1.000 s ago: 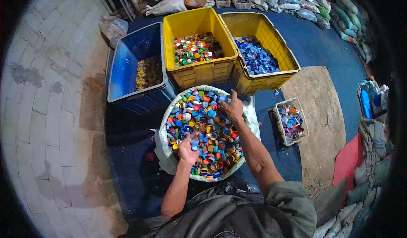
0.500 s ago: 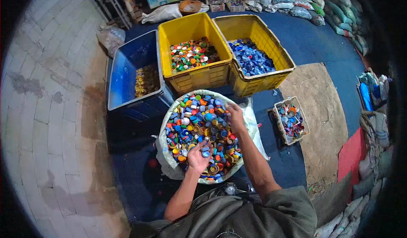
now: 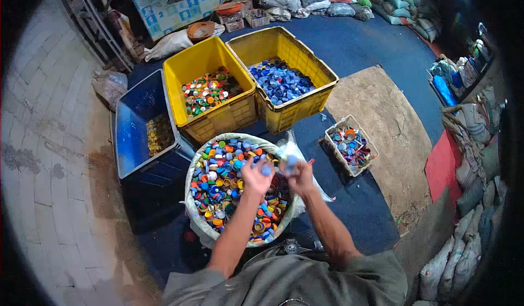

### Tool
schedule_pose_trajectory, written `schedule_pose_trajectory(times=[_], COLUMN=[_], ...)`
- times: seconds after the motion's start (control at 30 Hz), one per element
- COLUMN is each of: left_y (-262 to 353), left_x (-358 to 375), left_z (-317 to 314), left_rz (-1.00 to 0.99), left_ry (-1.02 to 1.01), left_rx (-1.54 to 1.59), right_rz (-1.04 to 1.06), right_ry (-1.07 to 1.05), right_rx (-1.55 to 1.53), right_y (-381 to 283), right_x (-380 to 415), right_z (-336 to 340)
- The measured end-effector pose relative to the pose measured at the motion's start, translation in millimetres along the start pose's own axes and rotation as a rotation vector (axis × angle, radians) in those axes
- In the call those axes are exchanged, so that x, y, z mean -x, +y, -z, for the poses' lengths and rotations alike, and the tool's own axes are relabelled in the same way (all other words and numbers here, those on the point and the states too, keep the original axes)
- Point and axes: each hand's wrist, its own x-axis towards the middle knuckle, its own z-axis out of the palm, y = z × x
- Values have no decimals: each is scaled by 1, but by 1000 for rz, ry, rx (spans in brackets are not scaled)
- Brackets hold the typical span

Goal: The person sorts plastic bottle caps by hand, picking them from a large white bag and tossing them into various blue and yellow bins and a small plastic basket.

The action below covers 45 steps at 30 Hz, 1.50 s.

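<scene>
A round, cloth-lined tub (image 3: 192, 210) in front of me is heaped with mixed-colour plastic bottle caps (image 3: 210, 189). Over its right part, my left hand (image 3: 256, 178) is turned palm up, its fingers curled round a blue bottle cap (image 3: 266, 169). Close beside it, above the tub's right rim, my right hand (image 3: 301, 179) grips another blue bottle cap (image 3: 291, 162). Both hands are raised off the heap and smeared by motion, so whether more caps lie in them I cannot make out.
Behind the tub stand a blue bin (image 3: 130, 156) with yellowish caps, a yellow bin (image 3: 221, 112) with mixed caps and another yellow bin (image 3: 297, 109) with blue caps. At the right, a small crate (image 3: 357, 171) holds assorted pieces. Stuffed sacks (image 3: 341, 9) line the back.
My hands have lifted from the caps and come together, the left moving up and the right lowering slightly. The view has swung right, so the bins appear further left.
</scene>
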Motion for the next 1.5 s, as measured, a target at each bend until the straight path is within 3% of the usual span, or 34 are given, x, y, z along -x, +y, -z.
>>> schedule_pose_trajectory(times=[0.03,0.07,0.1,0.17,0.23,0.3,0.4,0.57,0.67,0.8,0.9,0.97,1.07,1.17,1.3,1.5], left_y=[13,10,31,30,42,54,81,94,84,59,49,44,42,43,43,46], left_x=[-41,-32,-84,-66,-57,-51,-67,-23,0,26,15,12,20,7,0,-13], left_z=[-4,-68,-72,-153,-179,-172,-103,14,63,78,105,111,96,95,85,89], left_rz=[124,-10,51,-83,-155,-212,-315,-404,-452,-645,-795,-797,-883,-952,-1120,-1217], left_ry=[-299,-127,-359,-310,-226,-131,-100,-16,161,299,301,272,315,252,243,202], left_rx=[52,-44,-91,-103,-226,-291,-289,-177,-290,-697,-992,-1080,-1499,-1569,-1931,-2232], right_rz=[57,40,189,135,141,170,210,117,88,74,107,141,165,152,114,207], right_ry=[-129,1,-77,-97,-3,73,184,382,408,503,451,444,433,417,404,375], right_rx=[37,43,-5,-177,-150,-83,18,158,403,626,758,804,819,857,924,970], right_y=[-20,-48,-62,-97,-112,-113,-89,-34,-10,9,18,24,29,30,29,39], right_x=[-25,-44,-67,-114,-130,-126,-89,-12,28,52,65,73,81,92,104,110], right_z=[-12,-47,-66,-83,-81,-70,-22,59,76,72,72,73,75,73,71,83])
